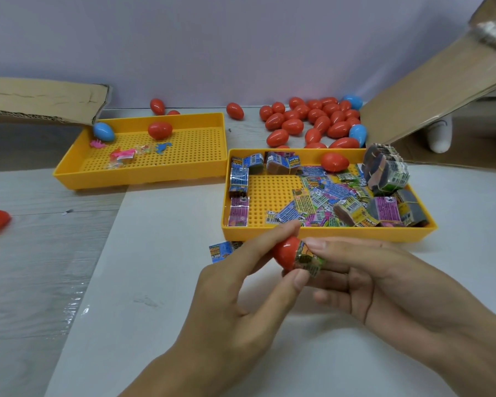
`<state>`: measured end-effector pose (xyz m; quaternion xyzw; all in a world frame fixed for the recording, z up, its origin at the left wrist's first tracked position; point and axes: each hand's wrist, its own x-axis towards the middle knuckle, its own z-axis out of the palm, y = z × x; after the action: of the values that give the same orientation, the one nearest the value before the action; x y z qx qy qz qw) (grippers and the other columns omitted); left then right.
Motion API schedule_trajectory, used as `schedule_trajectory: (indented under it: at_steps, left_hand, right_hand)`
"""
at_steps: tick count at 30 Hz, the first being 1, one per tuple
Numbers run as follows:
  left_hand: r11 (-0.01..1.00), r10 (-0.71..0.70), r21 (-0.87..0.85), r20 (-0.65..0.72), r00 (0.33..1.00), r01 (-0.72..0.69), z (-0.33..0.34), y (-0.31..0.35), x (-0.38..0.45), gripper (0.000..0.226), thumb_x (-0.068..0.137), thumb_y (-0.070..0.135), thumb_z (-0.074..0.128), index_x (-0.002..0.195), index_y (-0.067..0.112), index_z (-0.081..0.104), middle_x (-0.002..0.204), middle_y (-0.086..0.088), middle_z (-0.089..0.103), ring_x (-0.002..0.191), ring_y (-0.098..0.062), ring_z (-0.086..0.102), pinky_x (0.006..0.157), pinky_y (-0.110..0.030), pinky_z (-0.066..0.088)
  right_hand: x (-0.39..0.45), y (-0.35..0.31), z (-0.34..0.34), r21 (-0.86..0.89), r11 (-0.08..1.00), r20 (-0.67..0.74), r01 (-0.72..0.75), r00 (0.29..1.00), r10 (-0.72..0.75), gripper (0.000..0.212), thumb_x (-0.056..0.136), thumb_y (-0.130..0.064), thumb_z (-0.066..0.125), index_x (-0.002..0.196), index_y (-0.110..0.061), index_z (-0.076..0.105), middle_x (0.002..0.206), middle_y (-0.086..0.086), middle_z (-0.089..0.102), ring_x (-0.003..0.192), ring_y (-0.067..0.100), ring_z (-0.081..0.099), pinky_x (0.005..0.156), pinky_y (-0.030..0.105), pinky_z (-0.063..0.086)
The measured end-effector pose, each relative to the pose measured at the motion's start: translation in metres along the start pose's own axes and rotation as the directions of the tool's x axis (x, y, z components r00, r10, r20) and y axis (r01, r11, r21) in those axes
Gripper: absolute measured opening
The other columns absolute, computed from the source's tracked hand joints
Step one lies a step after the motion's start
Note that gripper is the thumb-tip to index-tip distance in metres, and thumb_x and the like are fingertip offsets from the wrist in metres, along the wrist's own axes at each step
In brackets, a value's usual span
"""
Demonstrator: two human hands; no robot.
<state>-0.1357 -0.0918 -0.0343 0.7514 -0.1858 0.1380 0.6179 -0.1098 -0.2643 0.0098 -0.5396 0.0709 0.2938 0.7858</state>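
A red plastic egg (285,255) with a printed paper label (308,257) wrapped around its right end is held in front of me, just below the near yellow tray. My left hand (241,296) pinches the egg between thumb and forefinger. My right hand (384,282) holds the labelled end, with its fingers curled behind and over the label. A loose blue and orange label (222,250) lies on the table just left of the egg.
The near yellow tray (327,233) holds several labels, label bundles and a red egg (334,161). The far-left yellow tray (143,176) holds a blue egg (103,131), a red egg (159,130) and small toys. Several red and blue eggs (312,118) lie behind. Cardboard flaps stand left (40,98) and right (430,104).
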Motion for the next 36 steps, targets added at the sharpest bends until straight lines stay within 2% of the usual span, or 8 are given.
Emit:
schedule_trajectory:
  at_steps: [7,18,21,25,29,32,34,36]
  left_hand:
    - [0.998,-0.040,-0.047,0.018,0.999,0.041,-0.004,-0.003,0.002,0.042,0.088,0.025,0.067,0.130,0.024,0.063,0.126,0.016,0.068,0.123,-0.008,0.060,0.102,-0.021,0.046]
    - [0.992,-0.051,-0.109,0.071,0.996,0.059,-0.004,-0.006,0.004,0.045,0.091,0.027,0.065,0.134,0.035,0.058,0.130,0.017,0.065,0.127,-0.009,0.057,0.105,-0.023,0.044]
    - [0.991,-0.042,-0.124,0.003,0.999,0.042,-0.003,-0.007,0.003,0.043,0.089,0.027,0.068,0.130,0.036,0.062,0.126,0.014,0.068,0.123,-0.012,0.062,0.102,-0.025,0.047]
    - [0.991,-0.065,-0.125,-0.097,0.993,0.053,-0.004,-0.007,0.003,0.040,0.083,0.030,0.073,0.122,0.038,0.067,0.116,0.012,0.073,0.112,-0.015,0.068,0.097,-0.032,0.053]
    - [0.977,-0.115,-0.192,-0.105,0.988,0.094,-0.004,-0.002,0.003,0.041,0.077,0.034,0.079,0.117,0.032,0.071,0.108,0.009,0.076,0.102,-0.016,0.072,0.090,-0.029,0.056]
    - [0.962,-0.153,-0.241,-0.102,0.983,0.125,-0.004,-0.002,0.003,0.043,0.075,0.029,0.079,0.117,0.028,0.071,0.106,0.005,0.077,0.100,-0.018,0.073,0.088,-0.027,0.057]
    - [0.957,-0.171,-0.256,-0.110,0.979,0.138,-0.005,0.000,0.004,0.043,0.075,0.029,0.078,0.117,0.025,0.071,0.106,0.003,0.077,0.100,-0.019,0.073,0.087,-0.026,0.057]
    - [0.955,-0.178,-0.262,-0.117,0.977,0.142,-0.006,0.001,0.004,0.040,0.077,0.027,0.078,0.116,0.025,0.072,0.106,0.004,0.077,0.099,-0.017,0.074,0.086,-0.024,0.057]
  right_hand:
    - [0.001,-0.002,-0.002,0.021,0.999,0.022,-0.040,0.999,0.040,0.024,0.067,-0.022,0.075,0.084,-0.007,0.080,0.093,0.014,0.076,0.081,0.023,0.075,0.053,0.024,0.056]
    - [0.003,-0.004,-0.005,0.023,0.996,0.055,-0.089,0.995,0.087,0.031,0.070,-0.025,0.073,0.096,-0.008,0.079,0.098,0.016,0.075,0.082,0.026,0.075,0.049,0.025,0.055]
    - [0.002,-0.004,-0.003,-0.078,0.997,0.068,-0.004,0.998,0.010,0.030,0.074,-0.028,0.075,0.101,-0.014,0.078,0.100,0.014,0.075,0.085,0.025,0.074,0.051,0.026,0.055]
    - [-0.001,-0.005,-0.003,-0.294,0.922,0.000,0.253,0.964,-0.265,0.028,0.069,-0.027,0.077,0.097,-0.020,0.077,0.093,0.013,0.076,0.082,0.032,0.075,0.053,0.030,0.057]
    - [-0.002,-0.005,-0.003,-0.305,0.885,0.098,0.352,0.936,-0.339,0.030,0.066,-0.018,0.085,0.094,-0.015,0.077,0.084,0.017,0.076,0.075,0.031,0.075,0.052,0.030,0.057]
    - [-0.002,-0.001,-0.002,-0.386,0.773,0.075,0.504,0.852,-0.518,0.026,0.065,-0.018,0.079,0.091,-0.016,0.077,0.084,0.008,0.077,0.073,0.019,0.074,0.057,0.027,0.058]
    - [-0.002,0.002,-0.002,-0.558,0.570,0.128,0.603,0.741,-0.659,0.022,0.070,-0.017,0.083,0.092,-0.019,0.078,0.095,-0.001,0.076,0.084,0.017,0.073,0.066,0.025,0.059]
    - [-0.002,0.005,-0.003,-0.660,0.378,0.219,0.649,0.647,-0.730,0.025,0.075,-0.014,0.079,0.099,-0.018,0.075,0.106,-0.005,0.073,0.099,0.019,0.070,0.072,0.025,0.058]
